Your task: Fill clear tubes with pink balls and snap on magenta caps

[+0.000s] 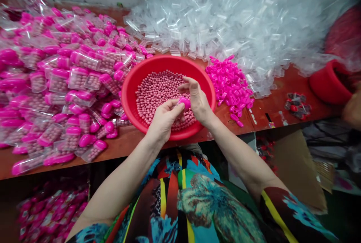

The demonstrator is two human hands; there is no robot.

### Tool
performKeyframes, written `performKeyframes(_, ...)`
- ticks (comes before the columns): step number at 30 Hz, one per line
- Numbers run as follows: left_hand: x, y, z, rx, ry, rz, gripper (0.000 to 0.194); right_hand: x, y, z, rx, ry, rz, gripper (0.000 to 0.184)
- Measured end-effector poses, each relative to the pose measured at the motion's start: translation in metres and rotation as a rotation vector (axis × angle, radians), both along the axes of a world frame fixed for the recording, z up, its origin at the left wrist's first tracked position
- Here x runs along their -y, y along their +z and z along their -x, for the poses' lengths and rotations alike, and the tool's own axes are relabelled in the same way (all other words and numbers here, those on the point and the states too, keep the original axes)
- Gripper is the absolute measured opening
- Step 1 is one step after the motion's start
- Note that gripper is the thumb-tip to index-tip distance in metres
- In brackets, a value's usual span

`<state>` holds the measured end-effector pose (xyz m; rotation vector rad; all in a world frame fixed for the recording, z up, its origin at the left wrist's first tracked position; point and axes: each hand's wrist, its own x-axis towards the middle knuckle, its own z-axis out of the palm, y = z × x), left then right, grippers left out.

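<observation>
Over a red plastic basin (128, 96) my two hands are close together. My left hand (163, 119) is closed, its thumb and fingers pinching a bright pink cap (184, 103); whether a clear container is attached beneath is hidden. My right hand (199, 102) is beside the cap, fingers apart and curved, palm turned toward it; whether it touches the cap I cannot tell. Many small round pink balls (153, 92) lie in the basin under both hands.
Filled clear containers with pink caps (84, 75) are heaped at the left. Loose pink caps (229, 83) lie right of the basin, before a large pile of clear empty containers (225, 17). Farther right stand a red bucket (324, 83) and a small dark-and-red heap (297, 105).
</observation>
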<state>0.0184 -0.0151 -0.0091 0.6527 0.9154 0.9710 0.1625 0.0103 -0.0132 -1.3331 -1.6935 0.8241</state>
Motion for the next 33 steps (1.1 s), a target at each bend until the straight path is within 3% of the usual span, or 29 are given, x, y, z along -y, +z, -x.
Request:
performKeyframes(4,-0.008,-0.006,0.000,0.097,0.172,0.032,0.031,0.014,0.008,-0.002,0.350,0.075,-0.173,0.087)
performKeyframes(8,-0.010,-0.008,-0.001,0.116,0.205,0.043,0.031,0.022,0.017,0.002,0.607,0.110,-0.230,0.096)
performKeyframes(12,-0.009,-0.008,-0.003,0.117,0.199,0.010,0.032,0.019,0.012,0.012,0.749,0.097,-0.231,0.082)
performKeyframes(18,-0.007,-0.006,-0.004,0.111,0.228,0.013,0.033,0.019,-0.006,0.020,0.559,-0.010,-0.265,0.053)
performKeyframes(25,-0.002,-0.010,-0.005,0.074,0.250,-0.086,0.030,0.024,-0.011,0.032,0.652,-0.101,-0.372,0.043)
performKeyframes(29,-0.007,-0.008,-0.005,0.039,0.239,-0.077,0.032,0.015,-0.006,0.021,0.600,0.042,-0.251,0.055)
performKeyframes(32,-0.037,0.009,0.025,-0.060,0.266,-0.178,0.020,-0.002,-0.001,-0.008,0.459,0.177,-0.152,0.083)
performKeyframes(33,-0.052,0.017,0.041,-0.115,0.296,-0.257,0.014,-0.007,-0.001,-0.019,0.428,0.183,-0.121,0.083)
